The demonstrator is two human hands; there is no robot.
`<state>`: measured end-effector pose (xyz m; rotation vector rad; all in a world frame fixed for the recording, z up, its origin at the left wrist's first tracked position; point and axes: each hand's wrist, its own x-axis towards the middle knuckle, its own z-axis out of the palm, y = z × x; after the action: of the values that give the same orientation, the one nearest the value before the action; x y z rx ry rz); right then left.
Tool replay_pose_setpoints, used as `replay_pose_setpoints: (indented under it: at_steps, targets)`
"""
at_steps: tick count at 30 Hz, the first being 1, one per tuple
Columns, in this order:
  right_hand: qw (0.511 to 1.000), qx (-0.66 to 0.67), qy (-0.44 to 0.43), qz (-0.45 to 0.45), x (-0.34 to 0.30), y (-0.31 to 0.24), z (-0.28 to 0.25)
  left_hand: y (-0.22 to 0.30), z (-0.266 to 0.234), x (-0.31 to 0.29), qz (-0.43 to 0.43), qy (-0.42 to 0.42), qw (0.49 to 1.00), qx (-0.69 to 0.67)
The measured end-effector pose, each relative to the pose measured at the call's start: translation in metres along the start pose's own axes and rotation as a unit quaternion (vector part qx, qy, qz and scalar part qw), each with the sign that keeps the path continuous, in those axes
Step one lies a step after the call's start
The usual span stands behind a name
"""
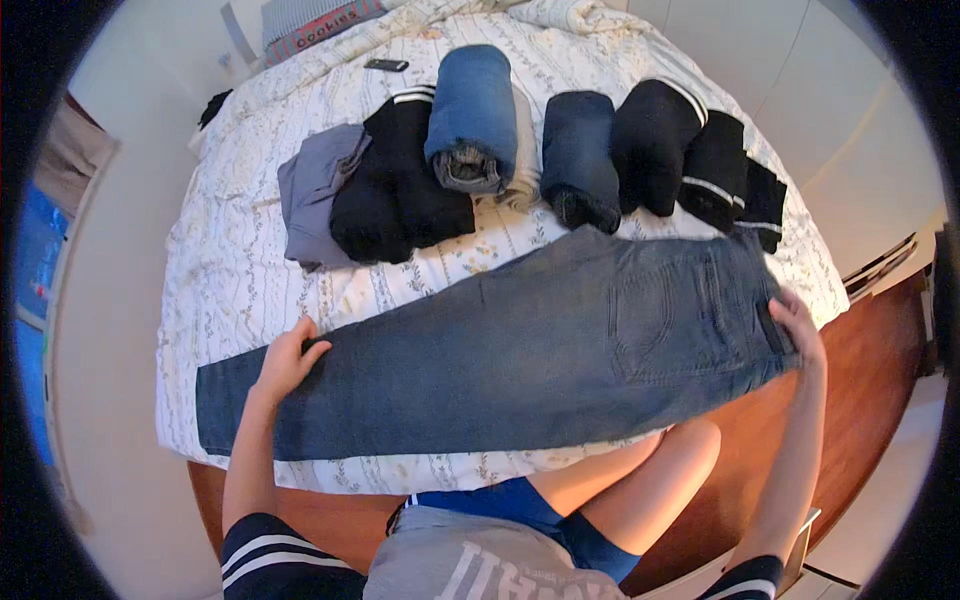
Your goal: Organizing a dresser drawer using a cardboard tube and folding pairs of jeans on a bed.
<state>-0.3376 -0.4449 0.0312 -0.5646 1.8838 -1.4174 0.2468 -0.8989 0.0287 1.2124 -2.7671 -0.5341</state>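
Note:
A pair of dark grey-blue jeans (480,370) lies folded lengthwise across the front of the bed, legs to the left and waist to the right, a back pocket facing up. My left hand (288,360) grips the upper edge of the lower leg between thumb and fingers, a little in from the hem. At the other end, my right hand (797,325) is closed on the waistband, its fingertips partly hidden by the denim.
Behind the jeans stand a grey folded garment (318,190), a black bundle (400,200), rolled blue jeans (470,110), a dark denim roll (580,150) and several black rolls (655,145). A black phone or remote (386,65) lies farther back on the flowered bedding (230,270).

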Motion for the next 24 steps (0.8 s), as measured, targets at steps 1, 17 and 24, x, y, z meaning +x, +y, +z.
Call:
replay_pose_setpoints:
  at_steps: [1, 17, 24]
  targets:
    - [1.0, -0.023, -0.004, -0.016, 0.006, -0.003, -0.005, -0.004, -0.006, 0.0, -0.001, -0.006, 1.0, 0.0]
    - [0.978, -0.148, 0.136, -0.051, -0.007, 0.08, -0.024, -0.17, -0.081, -0.044, -0.217, -0.169, 0.952, 0.132]
    - [0.965, -0.228, 0.124, -0.036, 0.016, 0.117, -0.083, -0.257, -0.121, -0.099, -0.293, -0.16, 0.919, 0.208]
